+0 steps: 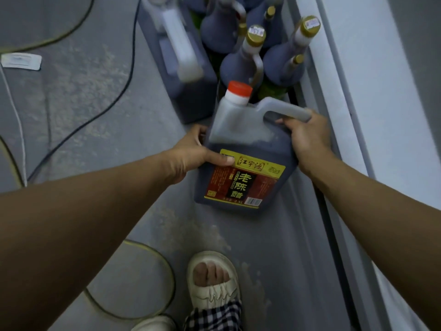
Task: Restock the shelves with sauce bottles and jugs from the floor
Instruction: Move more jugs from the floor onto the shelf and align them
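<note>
A dark vinegar jug (245, 144) with a red cap and a yellow-and-red label is in the middle of the view, tilted toward me above the grey floor. My right hand (307, 137) grips its grey handle from the right. My left hand (193, 156) holds the jug's left side, thumb on the label. Beyond it on the floor stand a second large dark jug (181, 68) with a pale handle and several dark sauce bottles (241, 68) with gold caps.
A white shelf base (358, 91) runs along the right side. Black and yellow cables (95, 115) lie across the floor at left, a yellow loop near my feet. A white flat object (21, 61) lies at far left. My sandalled foot (212, 280) is below the jug.
</note>
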